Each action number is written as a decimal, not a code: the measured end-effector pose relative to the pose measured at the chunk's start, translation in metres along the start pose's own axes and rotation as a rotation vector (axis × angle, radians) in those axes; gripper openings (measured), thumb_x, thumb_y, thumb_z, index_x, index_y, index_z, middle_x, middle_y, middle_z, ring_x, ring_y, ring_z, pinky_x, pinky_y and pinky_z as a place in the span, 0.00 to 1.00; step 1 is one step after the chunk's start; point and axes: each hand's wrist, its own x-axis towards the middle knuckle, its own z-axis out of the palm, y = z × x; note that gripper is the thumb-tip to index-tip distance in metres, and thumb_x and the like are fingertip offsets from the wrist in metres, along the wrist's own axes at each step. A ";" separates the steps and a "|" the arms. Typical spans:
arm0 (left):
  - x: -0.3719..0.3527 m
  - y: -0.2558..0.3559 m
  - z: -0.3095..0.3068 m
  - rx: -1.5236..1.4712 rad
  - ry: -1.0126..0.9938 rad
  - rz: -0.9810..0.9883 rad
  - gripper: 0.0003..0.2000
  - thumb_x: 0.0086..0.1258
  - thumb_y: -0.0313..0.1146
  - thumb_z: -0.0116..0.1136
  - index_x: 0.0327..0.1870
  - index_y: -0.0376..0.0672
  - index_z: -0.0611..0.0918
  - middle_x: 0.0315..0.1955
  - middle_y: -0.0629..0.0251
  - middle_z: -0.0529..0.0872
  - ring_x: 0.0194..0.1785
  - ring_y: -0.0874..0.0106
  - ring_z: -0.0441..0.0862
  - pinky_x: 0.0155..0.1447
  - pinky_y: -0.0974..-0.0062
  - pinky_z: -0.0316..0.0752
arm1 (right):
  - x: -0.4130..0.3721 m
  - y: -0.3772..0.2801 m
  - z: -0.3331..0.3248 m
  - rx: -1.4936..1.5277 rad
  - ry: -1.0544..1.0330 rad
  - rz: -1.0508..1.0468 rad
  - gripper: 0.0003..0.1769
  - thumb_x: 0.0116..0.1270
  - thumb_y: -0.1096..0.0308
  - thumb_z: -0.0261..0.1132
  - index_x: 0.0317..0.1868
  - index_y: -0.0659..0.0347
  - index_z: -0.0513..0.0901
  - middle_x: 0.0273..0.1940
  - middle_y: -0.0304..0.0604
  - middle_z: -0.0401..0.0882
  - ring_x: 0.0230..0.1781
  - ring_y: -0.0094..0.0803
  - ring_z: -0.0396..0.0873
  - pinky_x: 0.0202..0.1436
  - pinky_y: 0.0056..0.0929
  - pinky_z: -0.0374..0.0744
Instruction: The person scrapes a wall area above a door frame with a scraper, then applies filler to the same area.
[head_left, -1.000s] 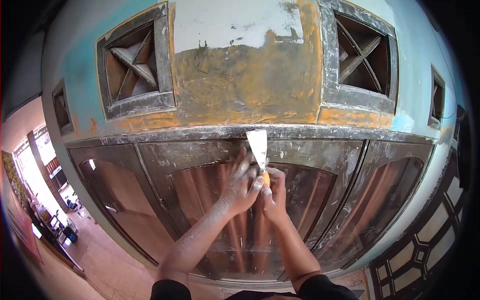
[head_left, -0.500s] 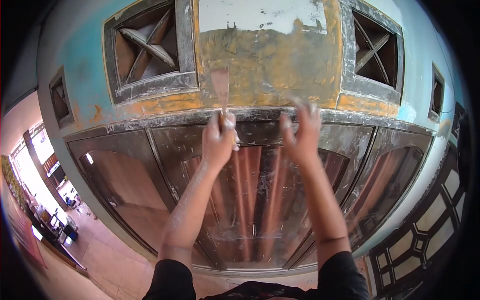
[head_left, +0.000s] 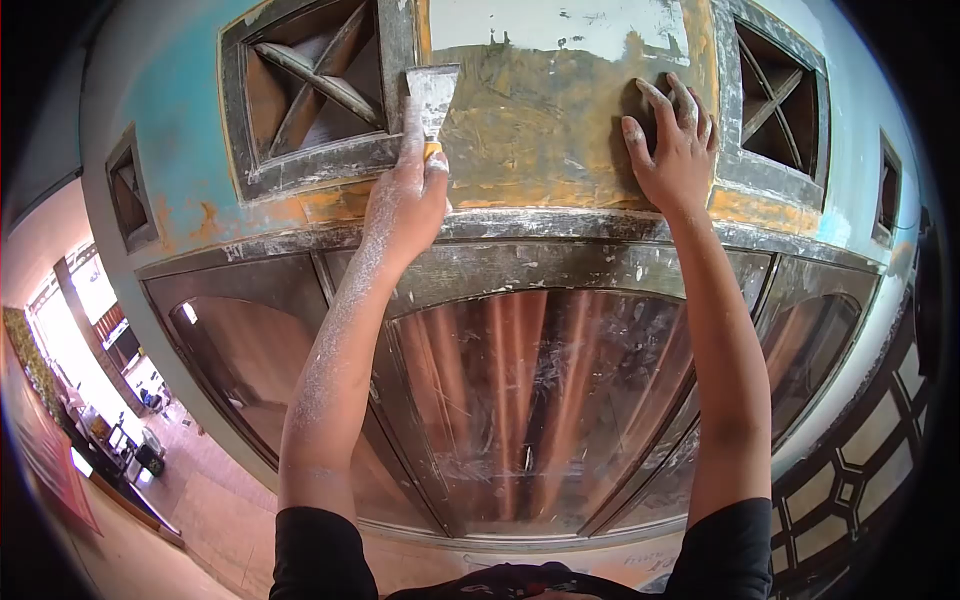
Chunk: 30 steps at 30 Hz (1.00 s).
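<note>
My left hand (head_left: 408,200) is wrapped round the handle of a scraper (head_left: 434,98), its wide blade pointing up and smeared with white. The blade lies near the frame of the left vent, at the edge of a scraped wall panel (head_left: 540,130). That panel shows patchy grey and ochre, with a white area along its top. On the panel's right side, my right hand (head_left: 677,150) rests with fingers spread, its tips dusted white. White flecks cover my left forearm.
Wooden vents with crossed bars flank the panel, one on the left (head_left: 310,85) and one on the right (head_left: 775,95). Below runs a dark wooden window frame (head_left: 560,262) with glass and reddish curtains (head_left: 510,400). A patterned dark door (head_left: 850,470) stands at the lower right.
Both hands have risen from the window frame to the wall panel and moved apart. The scraper has gone up and slightly left, and the right hand now rests on the panel.
</note>
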 end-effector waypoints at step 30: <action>0.047 0.034 -0.024 0.376 -0.035 0.128 0.38 0.73 0.45 0.49 0.85 0.57 0.55 0.39 0.42 0.88 0.48 0.45 0.87 0.58 0.50 0.78 | 0.002 -0.002 -0.002 0.002 0.034 -0.021 0.26 0.73 0.48 0.62 0.70 0.39 0.78 0.76 0.43 0.68 0.79 0.48 0.61 0.82 0.55 0.53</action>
